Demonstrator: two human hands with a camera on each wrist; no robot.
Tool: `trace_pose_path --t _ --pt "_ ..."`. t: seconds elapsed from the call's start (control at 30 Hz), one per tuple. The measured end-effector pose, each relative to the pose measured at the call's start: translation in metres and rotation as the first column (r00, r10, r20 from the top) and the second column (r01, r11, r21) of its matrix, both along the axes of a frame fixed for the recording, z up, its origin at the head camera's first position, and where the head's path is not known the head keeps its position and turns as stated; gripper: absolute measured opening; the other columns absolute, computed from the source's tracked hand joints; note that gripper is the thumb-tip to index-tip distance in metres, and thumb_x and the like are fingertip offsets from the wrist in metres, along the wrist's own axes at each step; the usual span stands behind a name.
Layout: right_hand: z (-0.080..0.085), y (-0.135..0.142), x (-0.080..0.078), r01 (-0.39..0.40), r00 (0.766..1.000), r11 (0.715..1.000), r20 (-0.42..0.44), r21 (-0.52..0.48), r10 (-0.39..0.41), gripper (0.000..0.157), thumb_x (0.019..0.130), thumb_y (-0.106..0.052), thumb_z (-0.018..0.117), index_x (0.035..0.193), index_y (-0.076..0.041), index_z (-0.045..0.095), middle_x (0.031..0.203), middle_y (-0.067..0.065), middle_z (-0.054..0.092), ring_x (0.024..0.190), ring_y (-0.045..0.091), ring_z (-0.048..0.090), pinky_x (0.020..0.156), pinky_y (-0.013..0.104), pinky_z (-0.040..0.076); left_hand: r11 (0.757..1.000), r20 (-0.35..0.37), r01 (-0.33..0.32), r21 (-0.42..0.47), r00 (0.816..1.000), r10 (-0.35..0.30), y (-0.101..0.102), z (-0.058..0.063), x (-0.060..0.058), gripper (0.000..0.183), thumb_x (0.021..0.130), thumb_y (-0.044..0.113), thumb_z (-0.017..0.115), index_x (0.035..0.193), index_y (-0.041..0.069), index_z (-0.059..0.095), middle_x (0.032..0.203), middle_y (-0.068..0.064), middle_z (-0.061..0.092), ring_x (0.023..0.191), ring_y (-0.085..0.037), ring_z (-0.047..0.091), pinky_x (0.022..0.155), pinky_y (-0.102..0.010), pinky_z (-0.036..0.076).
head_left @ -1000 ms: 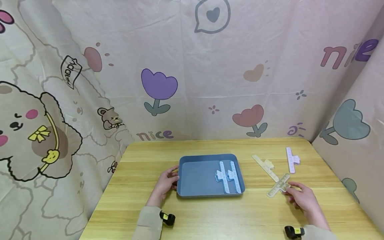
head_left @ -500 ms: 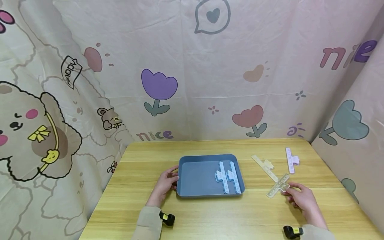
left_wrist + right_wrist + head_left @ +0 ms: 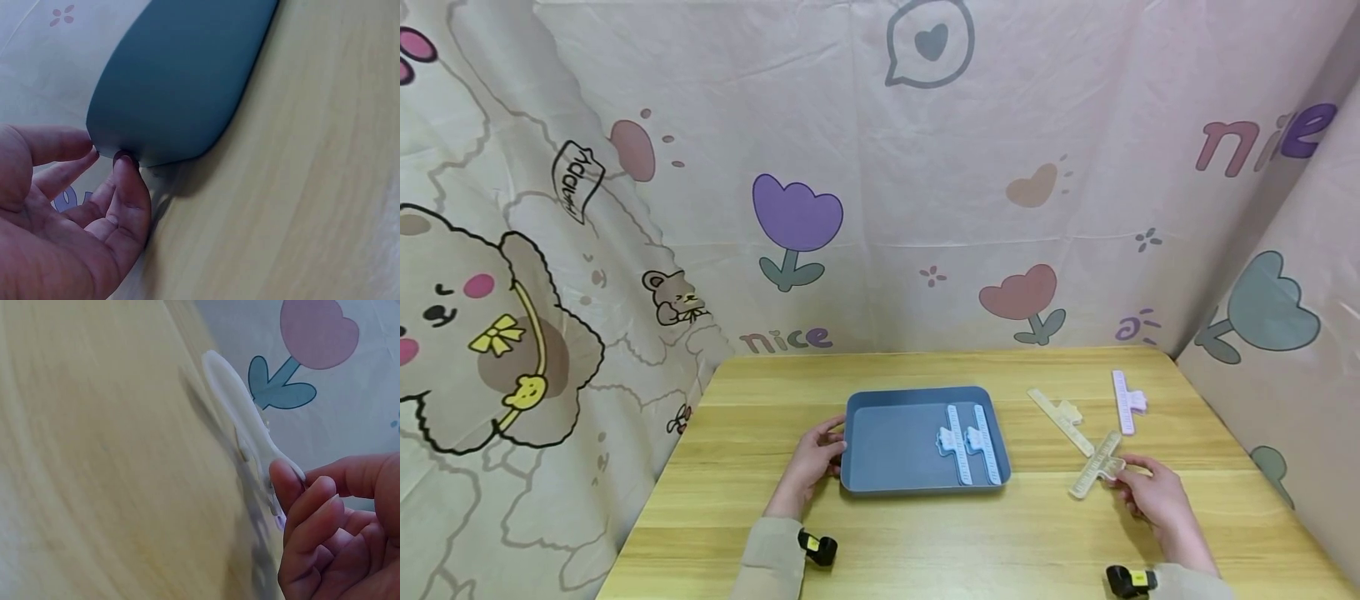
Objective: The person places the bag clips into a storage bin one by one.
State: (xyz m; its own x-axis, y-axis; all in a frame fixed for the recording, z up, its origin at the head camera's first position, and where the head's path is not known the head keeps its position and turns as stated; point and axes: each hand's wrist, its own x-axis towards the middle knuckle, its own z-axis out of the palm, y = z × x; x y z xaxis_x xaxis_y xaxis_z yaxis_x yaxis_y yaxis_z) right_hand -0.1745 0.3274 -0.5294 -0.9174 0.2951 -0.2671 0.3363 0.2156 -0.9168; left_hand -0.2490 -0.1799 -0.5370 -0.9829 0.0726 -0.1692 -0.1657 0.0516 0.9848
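On the tray's left side, my left hand (image 3: 817, 454) holds the wall at the rim, fingertips on its outer face in the left wrist view. The tray (image 3: 887, 450) is blue-grey and shallow. Inside, at its right, two light-blue ruler clips (image 3: 956, 446) lie side by side. My right hand (image 3: 1156, 493) pinches the handle of a clear, yellowish ruler clip (image 3: 1094, 468) between thumb and fingers. That clip (image 3: 234, 390) is tilted, with its shadow apart from it on the table in the right wrist view. Behind it lies a pale-yellow ruler clip (image 3: 1058, 419).
A lilac ruler clip (image 3: 1122, 403) lies toward the back right of the wooden table (image 3: 925, 542). A printed cloth (image 3: 895, 308) hangs behind the table and along both sides. Each wrist wears a small black camera.
The clear ruler clip in my right hand has tipped up and shifted slightly, its near end moving toward me. My left hand and the tray stay in place.
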Motion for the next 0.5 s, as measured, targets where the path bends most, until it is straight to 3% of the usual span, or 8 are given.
trace_pose_path --t 0.27,0.5 --pt "0.013 -0.01 -0.002 -0.026 0.998 0.999 -0.055 0.023 0.027 0.049 0.098 -0.006 0.048 0.141 0.011 0.034 0.078 0.0 0.067 0.057 0.007 0.052 0.048 0.024 0.045 1.0 0.004 -0.013 -0.021 1.0 0.013 0.0 0.001 -0.001 0.052 0.094 -0.005 0.054 0.145 0.003 0.046 0.118 -0.024 0.059 0.073 -0.021 0.059 0.055 -0.031 0.049" --pt "0.029 -0.037 -0.011 -0.1 0.987 0.995 -0.126 0.009 0.101 0.047 0.099 -0.004 0.048 0.143 0.008 0.036 0.078 0.004 0.066 0.06 0.009 0.051 0.05 0.025 0.045 0.999 0.009 -0.025 -0.026 1.0 0.025 0.002 0.0 0.0 0.052 0.094 -0.005 0.053 0.145 0.004 0.046 0.118 -0.025 0.058 0.073 -0.021 0.059 0.054 -0.031 0.049"
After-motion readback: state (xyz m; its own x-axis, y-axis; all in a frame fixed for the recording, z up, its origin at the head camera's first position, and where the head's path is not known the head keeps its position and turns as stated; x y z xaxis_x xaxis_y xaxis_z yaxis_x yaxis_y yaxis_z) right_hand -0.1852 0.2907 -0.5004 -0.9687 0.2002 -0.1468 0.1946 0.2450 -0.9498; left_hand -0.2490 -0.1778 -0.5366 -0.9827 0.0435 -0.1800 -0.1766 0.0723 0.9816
